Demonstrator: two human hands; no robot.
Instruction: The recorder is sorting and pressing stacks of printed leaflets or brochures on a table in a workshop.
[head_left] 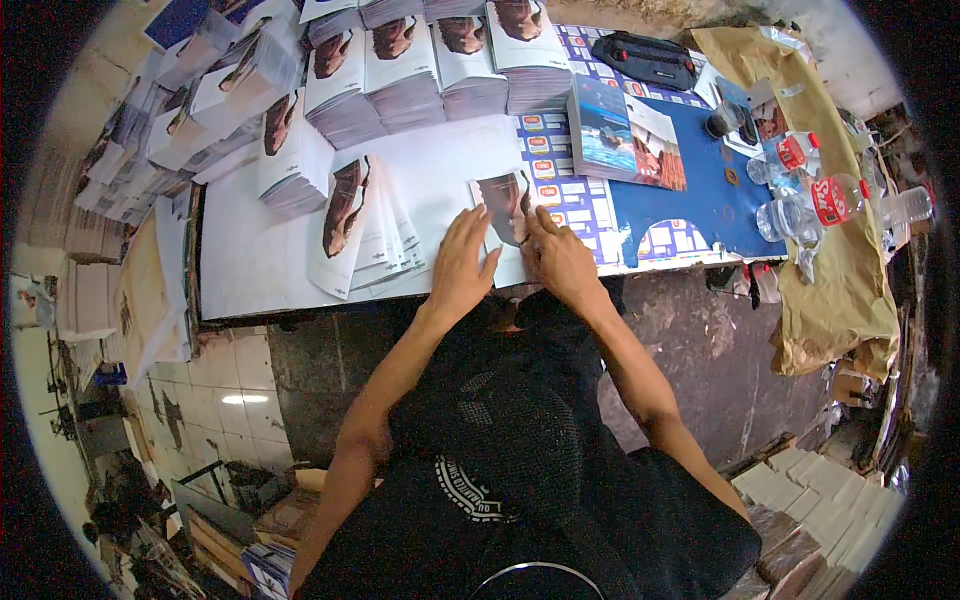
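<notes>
A white booklet with a brown picture on its cover lies on the table in front of me. My left hand rests flat along its left edge, fingers stretched and thumb apart. At the right edge, my right hand has its fingers bent and closed on the booklet; its fingertips are partly hidden. Left of my hands, a loose fan of matching booklets overlaps on the white tabletop.
Tall stacks of booklets line the back, with more piles at left. To the right are picture books, a black pouch, a dark cup and plastic bottles beside brown paper. The table's front edge is close to my body.
</notes>
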